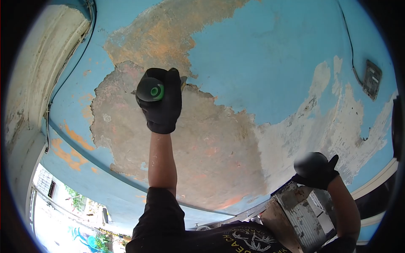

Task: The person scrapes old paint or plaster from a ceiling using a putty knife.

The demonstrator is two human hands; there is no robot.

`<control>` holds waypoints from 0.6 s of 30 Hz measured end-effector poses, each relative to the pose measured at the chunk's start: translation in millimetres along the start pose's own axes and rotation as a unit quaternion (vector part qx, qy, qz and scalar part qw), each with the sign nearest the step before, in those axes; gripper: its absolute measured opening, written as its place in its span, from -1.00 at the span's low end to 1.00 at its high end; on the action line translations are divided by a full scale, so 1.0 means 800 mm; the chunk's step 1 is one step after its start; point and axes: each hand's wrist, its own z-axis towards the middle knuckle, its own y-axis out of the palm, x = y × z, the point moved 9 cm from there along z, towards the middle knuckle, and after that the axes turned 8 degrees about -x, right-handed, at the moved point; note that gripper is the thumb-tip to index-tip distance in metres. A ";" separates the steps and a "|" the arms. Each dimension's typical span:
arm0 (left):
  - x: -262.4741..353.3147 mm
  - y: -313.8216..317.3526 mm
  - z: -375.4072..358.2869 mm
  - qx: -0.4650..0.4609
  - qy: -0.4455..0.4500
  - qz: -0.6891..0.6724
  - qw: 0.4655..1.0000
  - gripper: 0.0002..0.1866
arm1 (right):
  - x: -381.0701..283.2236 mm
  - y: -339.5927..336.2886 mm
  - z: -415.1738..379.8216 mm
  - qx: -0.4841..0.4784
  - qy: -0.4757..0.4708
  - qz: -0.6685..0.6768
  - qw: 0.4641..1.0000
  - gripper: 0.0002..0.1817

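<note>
The green-handled scraper (152,90) is held tight in the gloved left hand (161,103), its handle end pointing back and its blade pressed on the peeling wall (270,63) just beyond, while the right hand (315,170), low and well apart, is closed on a metal box (306,215).

Left hand (160,101) gloved in black, arm raised straight up and fully extended, fingers (173,90) curled into a closed fist, forearm bare. Right hand (316,170), also gloved, held lower at the right, elbow bent, fingers blurred; grip unclear.
</note>
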 end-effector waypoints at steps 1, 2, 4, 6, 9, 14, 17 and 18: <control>0.000 -0.001 0.000 -0.021 0.017 0.036 0.999 -0.86 | 0.001 0.001 0.001 -0.006 0.008 -0.003 1.000 -0.48; 0.004 -0.004 -0.004 -0.019 0.022 0.034 0.999 -0.86 | 0.002 -0.002 -0.001 -0.002 0.010 -0.005 1.000 -0.48; 0.015 -0.024 -0.011 0.027 0.052 -0.069 0.996 -0.87 | -0.003 -0.010 -0.004 0.027 0.005 -0.018 0.999 -0.47; -0.007 -0.009 -0.004 0.028 0.008 -0.128 0.991 -0.89 | -0.004 -0.010 -0.003 0.026 0.000 -0.011 1.000 -0.47; -0.022 0.005 -0.005 0.007 -0.017 -0.081 0.997 -0.90 | 0.000 -0.008 -0.003 0.012 0.032 -0.005 0.999 -0.46; -0.006 -0.009 -0.017 0.009 0.033 -0.150 0.988 -0.85 | 0.006 0.005 0.002 -0.009 0.016 0.005 1.000 -0.48; -0.023 -0.007 -0.010 0.002 -0.012 -0.077 0.997 -0.88 | 0.008 0.007 0.003 -0.003 0.027 0.000 1.000 -0.49; -0.022 -0.017 -0.011 0.004 -0.012 -0.074 0.997 -0.88 | 0.008 0.006 0.004 -0.002 0.024 -0.003 1.000 -0.49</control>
